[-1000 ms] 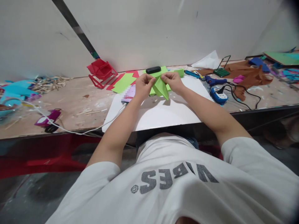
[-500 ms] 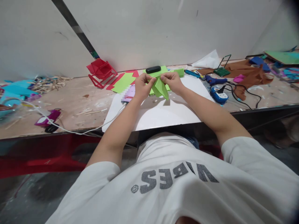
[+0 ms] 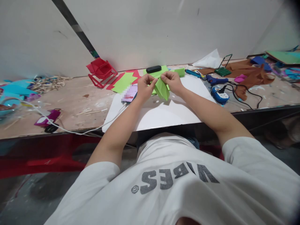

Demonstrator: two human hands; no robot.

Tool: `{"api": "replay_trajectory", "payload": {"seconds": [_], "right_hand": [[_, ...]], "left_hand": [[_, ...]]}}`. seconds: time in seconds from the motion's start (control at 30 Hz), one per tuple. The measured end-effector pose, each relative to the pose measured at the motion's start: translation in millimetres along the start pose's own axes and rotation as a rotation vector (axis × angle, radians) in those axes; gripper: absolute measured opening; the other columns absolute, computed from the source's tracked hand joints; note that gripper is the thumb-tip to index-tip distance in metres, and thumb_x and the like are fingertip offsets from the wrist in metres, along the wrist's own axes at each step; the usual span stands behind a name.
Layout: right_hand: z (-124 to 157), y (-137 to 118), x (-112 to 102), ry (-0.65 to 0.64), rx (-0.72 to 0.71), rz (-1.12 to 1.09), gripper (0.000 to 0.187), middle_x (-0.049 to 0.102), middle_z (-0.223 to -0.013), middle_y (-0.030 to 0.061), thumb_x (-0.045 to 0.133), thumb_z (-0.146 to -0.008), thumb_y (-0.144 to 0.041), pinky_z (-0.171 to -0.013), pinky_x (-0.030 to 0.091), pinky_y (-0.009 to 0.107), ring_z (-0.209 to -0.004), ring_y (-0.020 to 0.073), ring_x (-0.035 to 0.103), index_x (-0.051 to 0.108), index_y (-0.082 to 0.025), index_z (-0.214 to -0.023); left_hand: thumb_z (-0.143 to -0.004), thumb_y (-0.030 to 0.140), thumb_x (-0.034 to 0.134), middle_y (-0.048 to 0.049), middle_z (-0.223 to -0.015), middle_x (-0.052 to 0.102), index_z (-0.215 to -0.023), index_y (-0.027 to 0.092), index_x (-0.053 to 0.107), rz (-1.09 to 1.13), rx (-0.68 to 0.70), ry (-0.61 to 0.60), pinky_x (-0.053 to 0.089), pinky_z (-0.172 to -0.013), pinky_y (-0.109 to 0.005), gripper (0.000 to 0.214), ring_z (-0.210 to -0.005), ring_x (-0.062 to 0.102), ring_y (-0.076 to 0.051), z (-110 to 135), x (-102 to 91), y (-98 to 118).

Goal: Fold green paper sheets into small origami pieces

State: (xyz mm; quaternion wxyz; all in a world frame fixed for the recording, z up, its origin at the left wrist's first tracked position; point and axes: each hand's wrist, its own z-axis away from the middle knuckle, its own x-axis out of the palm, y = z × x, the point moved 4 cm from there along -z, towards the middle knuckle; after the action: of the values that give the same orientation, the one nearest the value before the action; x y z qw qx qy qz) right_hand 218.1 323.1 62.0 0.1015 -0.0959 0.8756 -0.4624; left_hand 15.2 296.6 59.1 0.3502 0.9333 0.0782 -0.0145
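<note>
A folded piece of green paper [image 3: 162,89] hangs over the white board [image 3: 164,115], its pleats pointing down towards me. My left hand [image 3: 145,85] pinches it near the top left between thumb and fingers. On the other side, my right hand [image 3: 172,80] pinches the upper corner, and the two sets of fingertips are close together. Close to my left wrist lies a phone [image 3: 129,94], its screen lit and partly blurred. Behind both hands, a black oblong case [image 3: 153,69] rests on more green paper [image 3: 165,68].
At the back left stands a small red folded chair model [image 3: 101,72], near flat green sheets [image 3: 125,82]. To the right lie a blue glue gun [image 3: 217,80], a blue power socket [image 3: 219,95], cutters [image 3: 192,73] and brown paper [image 3: 255,78]. A white cable [image 3: 67,129] crosses the left side.
The green paper's folds have closed up, hanging narrower with the pleats turned. My left hand has shifted slightly to the right, while my right hand stays nearly in place.
</note>
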Motion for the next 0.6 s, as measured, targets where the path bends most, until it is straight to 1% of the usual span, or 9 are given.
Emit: {"api": "replay_trajectory", "payload": {"seconds": [0.1, 0.17, 0.23, 0.3, 0.37, 0.43, 0.47, 0.6], "right_hand": [[-4, 5, -4, 0.011, 0.007, 0.005, 0.072, 0.064, -0.086, 0.0007, 0.097, -0.104, -0.092, -0.084, 0.069, 0.037, -0.087, 0.0216, 0.065, 0.068, -0.028, -0.091], [-6, 7, -7, 0.022, 0.003, 0.002, 0.072, 0.062, -0.086, 0.001, 0.096, -0.103, -0.093, -0.084, 0.068, 0.038, -0.088, 0.0224, 0.065, 0.067, -0.028, -0.092], [-7, 8, -10, 0.036, -0.007, -0.004, 0.072, 0.061, -0.086, 0.0012, 0.097, -0.104, -0.093, -0.084, 0.068, 0.039, -0.088, 0.0231, 0.064, 0.067, -0.028, -0.092], [-7, 8, -12, 0.056, 0.006, 0.01, 0.072, 0.06, -0.086, 0.0012, 0.096, -0.104, -0.093, -0.084, 0.068, 0.039, -0.088, 0.0235, 0.063, 0.065, -0.029, -0.092], [-8, 8, -13, 0.075, 0.016, 0.033, 0.074, 0.059, -0.086, 0.001, 0.095, -0.103, -0.095, -0.085, 0.068, 0.039, -0.088, 0.0233, 0.062, 0.064, -0.029, -0.091], [-8, 8, -14, 0.088, 0.005, 0.043, 0.077, 0.059, -0.086, 0.0008, 0.094, -0.102, -0.099, -0.086, 0.069, 0.039, -0.089, 0.0229, 0.062, 0.063, -0.029, -0.091], [-9, 8, -14, 0.092, -0.003, 0.043, 0.079, 0.059, -0.086, 0.0007, 0.093, -0.102, -0.101, -0.086, 0.069, 0.038, -0.089, 0.0228, 0.063, 0.063, -0.029, -0.091], [-11, 12, -17, 0.082, -0.008, 0.022, 0.079, 0.062, -0.089, 0.001, 0.088, -0.105, -0.104, -0.087, 0.071, 0.039, -0.092, 0.0229, 0.067, 0.064, -0.029, -0.094]], "left_hand": [[-0.094, 0.107, 0.093, 0.0009, -0.076, 0.063, -0.088, 0.029, 0.075, 0.042, 0.016, -0.019, 0.053, -0.064, -0.035, 0.081, -0.067, 0.06, -0.016, -1, 0.8, 2], [-0.096, 0.11, 0.089, -0.0003, -0.079, 0.067, -0.093, 0.029, 0.08, 0.083, 0.01, -0.052, 0.057, -0.066, -0.036, 0.081, -0.069, 0.065, -0.017, -2, 1.3, 2], [-0.094, 0.113, 0.087, -0.0012, -0.082, 0.07, -0.099, 0.03, 0.084, 0.12, -0.013, -0.095, 0.061, -0.069, -0.037, 0.083, -0.072, 0.071, -0.019, -2, 2.0, 1], [-0.088, 0.115, 0.091, -0.0011, -0.084, 0.072, -0.105, 0.03, 0.086, 0.137, -0.027, -0.127, 0.063, -0.071, -0.037, 0.086, -0.074, 0.074, -0.019, -1, 2.7, -3], [-0.077, 0.113, 0.1, -0.0003, -0.084, 0.073, -0.108, 0.03, 0.087, 0.137, -0.008, -0.138, 0.062, -0.07, -0.035, 0.089, -0.075, 0.075, -0.019, -1, 3.0, -6], [-0.074, 0.11, 0.105, 0.001, -0.083, 0.072, -0.108, 0.03, 0.088, 0.132, 0.028, -0.126, 0.06, -0.068, -0.033, 0.089, -0.073, 0.073, -0.017, -1, 2.9, -9], [-0.075, 0.109, 0.106, 0.0016, -0.081, 0.072, -0.107, 0.029, 0.088, 0.13, 0.046, -0.117, 0.059, -0.068, -0.033, 0.087, -0.072, 0.072, -0.016, -1, 2.8, -11], [-0.09, 0.1, 0.104, 0.0025, -0.08, 0.072, -0.102, 0.028, 0.086, 0.121, 0.093, -0.078, 0.057, -0.065, -0.03, 0.074, -0.068, 0.071, -0.014, -2, 1.3, -14]]}}
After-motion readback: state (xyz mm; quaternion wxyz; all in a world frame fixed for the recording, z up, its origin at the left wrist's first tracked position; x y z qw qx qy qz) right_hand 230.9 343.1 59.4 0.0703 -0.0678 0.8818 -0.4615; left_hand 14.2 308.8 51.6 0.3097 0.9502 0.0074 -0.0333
